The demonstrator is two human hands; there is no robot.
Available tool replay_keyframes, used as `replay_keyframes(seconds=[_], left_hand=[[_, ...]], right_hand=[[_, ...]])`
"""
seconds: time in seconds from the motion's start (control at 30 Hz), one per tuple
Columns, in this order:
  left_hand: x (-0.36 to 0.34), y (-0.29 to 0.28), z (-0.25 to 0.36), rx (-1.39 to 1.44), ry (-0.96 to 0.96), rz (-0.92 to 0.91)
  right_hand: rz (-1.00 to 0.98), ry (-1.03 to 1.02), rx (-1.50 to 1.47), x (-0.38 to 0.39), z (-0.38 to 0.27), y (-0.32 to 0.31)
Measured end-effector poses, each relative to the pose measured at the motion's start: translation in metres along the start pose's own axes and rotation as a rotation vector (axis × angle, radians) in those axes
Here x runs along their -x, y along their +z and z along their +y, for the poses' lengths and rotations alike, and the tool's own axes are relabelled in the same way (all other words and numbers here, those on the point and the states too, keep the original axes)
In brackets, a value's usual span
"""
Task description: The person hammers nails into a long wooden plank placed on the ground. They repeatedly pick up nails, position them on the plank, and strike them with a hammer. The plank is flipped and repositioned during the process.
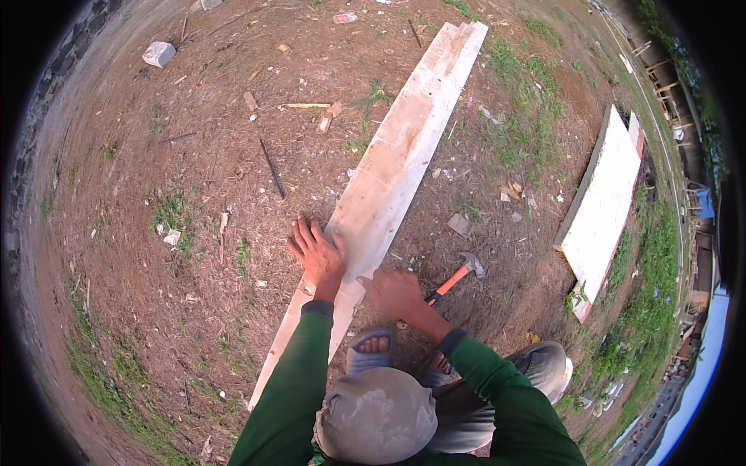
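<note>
Plank (392, 159) of pale wood stretches diagonally over littered dirt (210, 93), passing under a person's left hand (318, 252), fingers spread at the left edge. The right hand (392, 291) is curled at the opposite edge; whether it pinches anything cannot be told. An orange-handled hammer (451, 283) lies partly hidden behind the right wrist, near a sandal (366, 360); a white panel (602, 206) rests off to the right, well apart.

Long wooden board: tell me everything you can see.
The board looks like pale, brownish wood with a whiter strip down its right side and an uneven far end. It lies on the ground, slanting away to the right. The left hand rests on its left edge; the right hand is at its right edge, contact unclear.
</note>
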State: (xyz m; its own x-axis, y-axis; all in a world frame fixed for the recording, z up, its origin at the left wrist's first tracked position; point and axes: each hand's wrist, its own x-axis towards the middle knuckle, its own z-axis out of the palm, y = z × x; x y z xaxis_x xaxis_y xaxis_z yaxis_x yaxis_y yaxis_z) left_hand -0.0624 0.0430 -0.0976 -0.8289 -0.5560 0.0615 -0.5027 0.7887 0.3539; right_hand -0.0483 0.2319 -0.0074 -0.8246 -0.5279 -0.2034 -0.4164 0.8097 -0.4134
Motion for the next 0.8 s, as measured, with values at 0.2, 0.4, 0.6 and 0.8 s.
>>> replay_keyframes(seconds=[0.2, 0.4, 0.6, 0.8], left_hand=[[-0.002, 0.0, 0.0, -0.028, 0.009, -0.032], [0.002, -0.001, -0.003, -0.015, 0.052, 0.047], [0.0, -0.002, -0.001, 0.0, 0.029, 0.014], [0.0, 0.0, 0.0, 0.002, 0.049, 0.031]], right_hand=[[0.297, 0.668, -0.157, 0.037, 0.077, -0.019], [-0.158, 1.003, -1.307, 0.069, 0.015, 0.031], [-0.489, 1.13, -2.133, 0.067, -0.045, 0.078], [-0.426, 1.002, -1.937, 0.053, -0.039, 0.094]])
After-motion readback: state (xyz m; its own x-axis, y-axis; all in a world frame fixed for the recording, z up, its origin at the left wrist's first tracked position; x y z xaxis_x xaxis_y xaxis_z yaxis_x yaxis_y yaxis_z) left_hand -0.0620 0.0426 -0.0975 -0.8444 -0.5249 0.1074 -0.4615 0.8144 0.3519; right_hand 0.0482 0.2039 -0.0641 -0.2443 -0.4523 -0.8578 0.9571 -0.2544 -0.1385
